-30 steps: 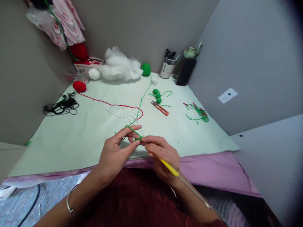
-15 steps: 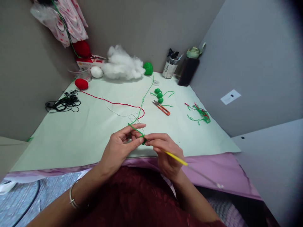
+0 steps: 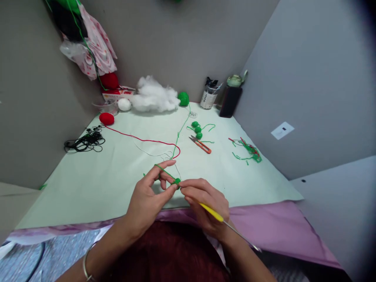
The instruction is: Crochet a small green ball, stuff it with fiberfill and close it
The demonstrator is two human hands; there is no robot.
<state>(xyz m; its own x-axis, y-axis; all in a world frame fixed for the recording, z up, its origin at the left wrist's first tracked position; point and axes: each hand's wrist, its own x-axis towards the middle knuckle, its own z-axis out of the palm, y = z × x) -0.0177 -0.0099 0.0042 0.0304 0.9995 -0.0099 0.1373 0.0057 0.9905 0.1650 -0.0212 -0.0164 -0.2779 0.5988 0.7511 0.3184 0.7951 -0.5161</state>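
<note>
Between the thumb and fingers of my left hand (image 3: 151, 192) is pinched a small green crochet piece (image 3: 177, 182). Green yarn (image 3: 165, 171) runs from it over my raised left index finger and on toward the green yarn ball (image 3: 183, 99) at the back. My right hand (image 3: 207, 199) grips a crochet hook with a yellow handle (image 3: 212, 212); its metal shaft sticks out below the hand. The working tip meets the green piece but is mostly hidden by my fingers. A thin white thread lies just beyond my fingertips, beside the end of a red yarn strand (image 3: 143, 140).
Orange thread snips (image 3: 201, 145) lie beyond my right hand, near small green crocheted balls (image 3: 197, 129). Yarn scraps (image 3: 249, 150) are at right, a black cord tangle (image 3: 88, 141) at left. White stuffing (image 3: 155, 96), a pen cup (image 3: 208, 98) and a phone (image 3: 231, 102) stand at the back.
The camera view has tilted up, so the table sits lower in the picture. The hook's handle points more steeply down, and the yarn over my left index finger has shifted slightly.
</note>
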